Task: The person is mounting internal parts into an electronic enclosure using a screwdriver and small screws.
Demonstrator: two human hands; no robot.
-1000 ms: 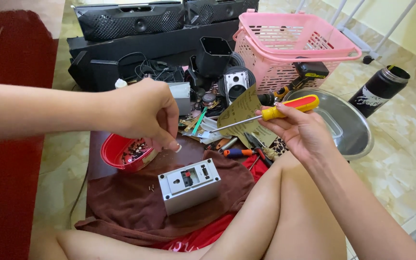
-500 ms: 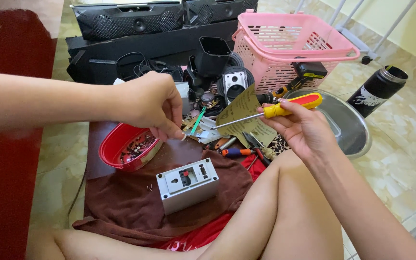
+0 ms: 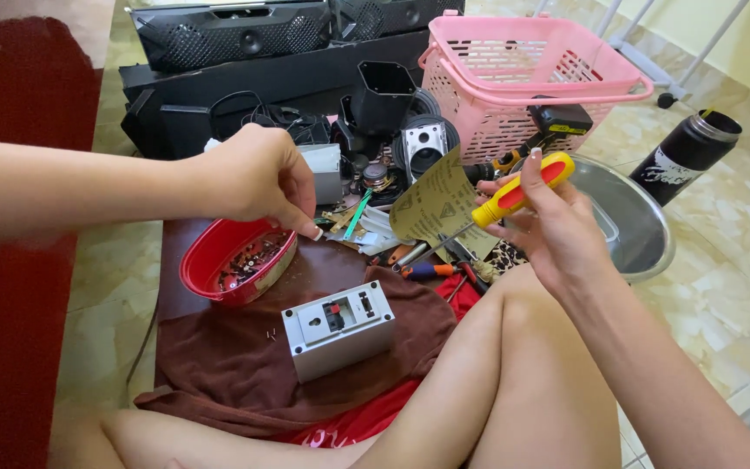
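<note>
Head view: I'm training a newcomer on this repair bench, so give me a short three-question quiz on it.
1. True or false: the right hand holds a yellow-and-red screwdriver.
2. What lies in the red oval bowl? A) small screws B) water C) batteries
3. The grey box with a terminal panel rests on a ____ cloth.

Key: 1 true; 2 A; 3 brown. The left hand is pinched above the bowl's rim, near the clutter of parts.

The screwdriver [image 3: 514, 196] had a yellow handle with a red grip and a thin metal shaft; it was tilted, tip pointing down-left. The red oval bowl [image 3: 236, 260], full of small screws, sat tilted on the brown cloth.
</note>
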